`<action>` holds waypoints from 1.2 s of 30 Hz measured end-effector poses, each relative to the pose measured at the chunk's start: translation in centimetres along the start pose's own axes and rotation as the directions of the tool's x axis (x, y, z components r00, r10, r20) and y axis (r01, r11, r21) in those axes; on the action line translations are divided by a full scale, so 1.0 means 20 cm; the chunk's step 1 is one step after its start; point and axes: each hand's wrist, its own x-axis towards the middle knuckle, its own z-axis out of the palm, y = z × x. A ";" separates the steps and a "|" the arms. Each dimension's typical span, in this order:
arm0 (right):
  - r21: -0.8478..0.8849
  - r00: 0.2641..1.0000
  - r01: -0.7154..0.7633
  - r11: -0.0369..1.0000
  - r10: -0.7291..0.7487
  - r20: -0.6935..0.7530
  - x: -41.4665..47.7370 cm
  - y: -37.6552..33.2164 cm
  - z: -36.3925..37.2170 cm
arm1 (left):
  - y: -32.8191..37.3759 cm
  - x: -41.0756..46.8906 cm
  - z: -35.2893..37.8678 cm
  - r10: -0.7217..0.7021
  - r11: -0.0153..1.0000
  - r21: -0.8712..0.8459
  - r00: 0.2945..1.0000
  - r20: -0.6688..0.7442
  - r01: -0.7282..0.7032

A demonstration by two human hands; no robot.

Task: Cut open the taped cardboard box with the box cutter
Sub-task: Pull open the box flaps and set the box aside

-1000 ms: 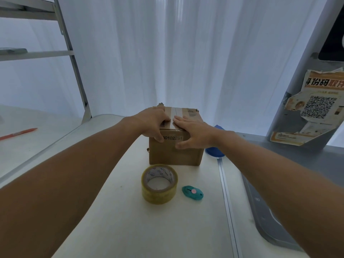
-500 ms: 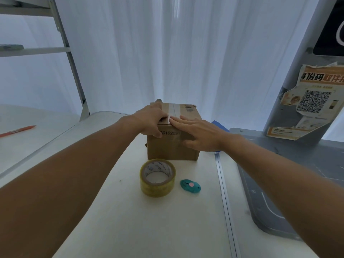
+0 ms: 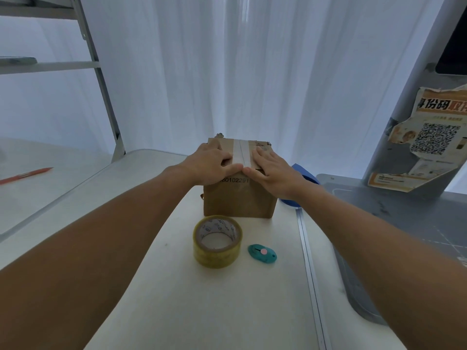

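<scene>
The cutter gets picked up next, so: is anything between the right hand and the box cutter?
Nothing visible. The right hand lies flat on top of the box; the box cutter lies on the table nearer the person, with the tape roll beside it to the left, apart, off that path.

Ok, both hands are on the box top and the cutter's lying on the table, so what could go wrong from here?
1. The left hand and right hand lie right beside the tape strip; a steadying hand left there could get nicked.
2. The cardboard box is small and may slide once one hand leaves for the box cutter.
3. The tape roll sits just before the box, where a pulled blade would end.
</scene>
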 end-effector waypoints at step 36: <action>-0.116 0.973 0.000 0.993 -0.026 -0.229 -0.04 -0.01 0.07 | -0.07 0.01 0.14 0.027 0.992 -0.119 0.989 -0.142 -0.044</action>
